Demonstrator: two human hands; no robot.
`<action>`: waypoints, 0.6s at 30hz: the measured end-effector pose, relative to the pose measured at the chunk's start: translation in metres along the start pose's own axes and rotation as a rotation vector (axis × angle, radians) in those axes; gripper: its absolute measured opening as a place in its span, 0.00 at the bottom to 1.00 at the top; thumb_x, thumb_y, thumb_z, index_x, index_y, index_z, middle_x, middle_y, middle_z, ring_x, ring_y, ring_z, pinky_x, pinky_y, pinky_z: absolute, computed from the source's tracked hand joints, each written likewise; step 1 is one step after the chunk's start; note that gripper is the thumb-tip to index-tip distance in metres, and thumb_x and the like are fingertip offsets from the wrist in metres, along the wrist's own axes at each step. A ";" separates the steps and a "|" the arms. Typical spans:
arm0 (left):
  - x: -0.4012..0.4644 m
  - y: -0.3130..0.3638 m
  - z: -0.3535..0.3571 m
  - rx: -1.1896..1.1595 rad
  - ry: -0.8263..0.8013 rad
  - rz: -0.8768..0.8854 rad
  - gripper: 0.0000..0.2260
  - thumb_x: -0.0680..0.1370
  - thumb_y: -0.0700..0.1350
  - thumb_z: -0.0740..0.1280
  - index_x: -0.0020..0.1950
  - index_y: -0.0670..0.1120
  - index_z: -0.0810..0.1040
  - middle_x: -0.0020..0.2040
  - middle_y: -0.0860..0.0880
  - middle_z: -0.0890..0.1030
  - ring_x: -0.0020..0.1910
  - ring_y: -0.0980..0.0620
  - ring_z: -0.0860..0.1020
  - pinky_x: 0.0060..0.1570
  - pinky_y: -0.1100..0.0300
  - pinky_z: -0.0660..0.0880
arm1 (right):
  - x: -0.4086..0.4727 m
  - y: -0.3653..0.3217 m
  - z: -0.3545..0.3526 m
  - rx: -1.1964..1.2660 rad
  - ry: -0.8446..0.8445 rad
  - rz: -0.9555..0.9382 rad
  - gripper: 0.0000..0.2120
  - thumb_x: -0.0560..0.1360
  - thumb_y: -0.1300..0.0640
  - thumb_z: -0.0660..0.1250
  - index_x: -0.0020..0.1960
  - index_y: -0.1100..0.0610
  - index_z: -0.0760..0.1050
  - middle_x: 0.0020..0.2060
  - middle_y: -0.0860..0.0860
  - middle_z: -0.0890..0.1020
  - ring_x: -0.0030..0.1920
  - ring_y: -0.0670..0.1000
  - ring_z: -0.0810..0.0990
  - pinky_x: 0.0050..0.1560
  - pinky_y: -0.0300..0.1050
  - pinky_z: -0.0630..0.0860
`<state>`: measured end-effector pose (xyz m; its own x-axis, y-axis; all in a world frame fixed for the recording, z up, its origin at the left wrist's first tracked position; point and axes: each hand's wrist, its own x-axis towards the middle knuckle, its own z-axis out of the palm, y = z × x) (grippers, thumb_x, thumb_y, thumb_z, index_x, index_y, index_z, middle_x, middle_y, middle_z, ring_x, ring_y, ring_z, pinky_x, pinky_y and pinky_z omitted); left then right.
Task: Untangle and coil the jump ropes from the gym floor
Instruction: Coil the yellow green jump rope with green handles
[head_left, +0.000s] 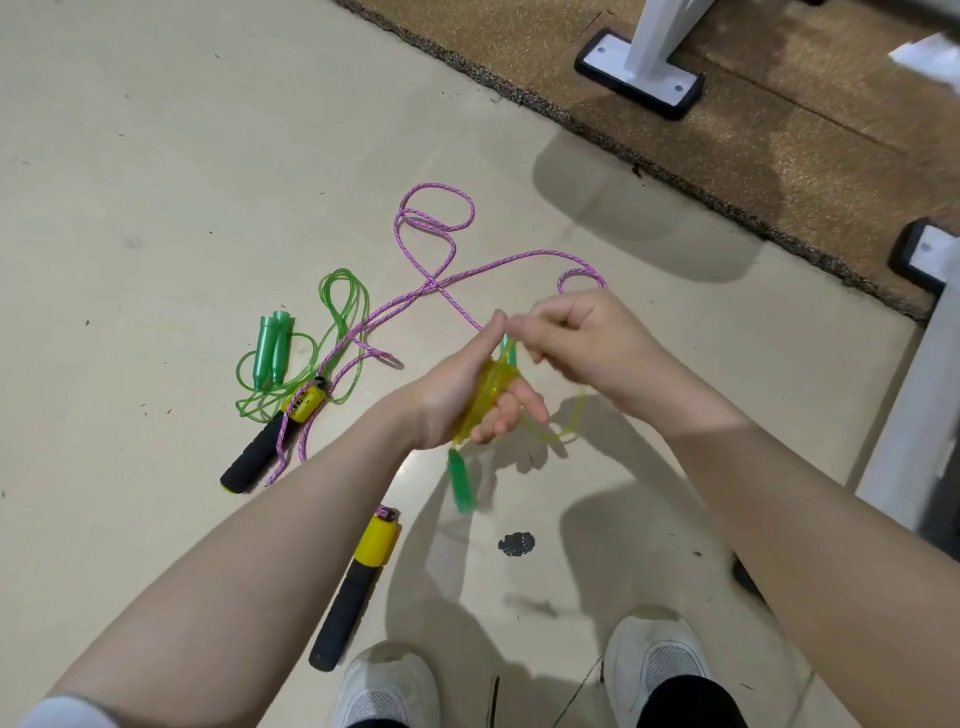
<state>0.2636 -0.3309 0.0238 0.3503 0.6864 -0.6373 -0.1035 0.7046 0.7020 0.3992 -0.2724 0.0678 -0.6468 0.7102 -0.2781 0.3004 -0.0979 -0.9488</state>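
Note:
A yellow translucent rope (485, 402) is wound in several turns around my left hand (457, 395), whose fingers lie fairly straight. One green handle (461, 486) of it dangles below that hand. My right hand (576, 340) pinches the rope's free end just above the coil. A loose yellow loop (563, 431) trails to the right. On the floor lie a pink braided rope (441, 249) with black-and-yellow handles (270, 441) (356, 582), and a green rope (340, 301) with two green handles (272, 348), crossing each other.
A brown rubber mat (753, 119) covers the far right, with white equipment feet (641, 73) (922, 252) on it. A white frame (914, 415) stands at the right. My white shoes (389, 686) (657, 660) are at the bottom. A dark spot (517, 543) marks the floor.

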 end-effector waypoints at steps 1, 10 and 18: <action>0.000 0.003 0.003 -0.041 -0.116 0.001 0.45 0.73 0.70 0.37 0.39 0.33 0.77 0.17 0.47 0.68 0.14 0.54 0.60 0.20 0.66 0.61 | 0.007 0.008 -0.002 0.005 0.137 -0.016 0.18 0.76 0.58 0.67 0.28 0.57 0.70 0.18 0.43 0.66 0.21 0.42 0.62 0.24 0.30 0.60; -0.008 0.039 0.027 -0.081 -0.121 0.329 0.22 0.81 0.51 0.55 0.44 0.36 0.79 0.18 0.52 0.66 0.19 0.57 0.67 0.21 0.69 0.63 | 0.007 0.063 0.013 -0.199 0.122 0.241 0.17 0.74 0.51 0.56 0.29 0.56 0.64 0.19 0.43 0.66 0.25 0.42 0.64 0.27 0.32 0.62; 0.010 0.028 -0.019 -0.308 0.618 0.455 0.12 0.83 0.46 0.54 0.54 0.39 0.72 0.35 0.47 0.80 0.29 0.56 0.80 0.33 0.67 0.75 | -0.015 0.036 0.008 -0.261 -0.480 0.337 0.12 0.79 0.57 0.59 0.60 0.46 0.72 0.29 0.50 0.73 0.21 0.46 0.67 0.23 0.38 0.64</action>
<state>0.2468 -0.3012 0.0312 -0.3530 0.8283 -0.4351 -0.3939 0.2902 0.8721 0.4138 -0.2921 0.0365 -0.7105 0.2731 -0.6486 0.6638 -0.0458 -0.7465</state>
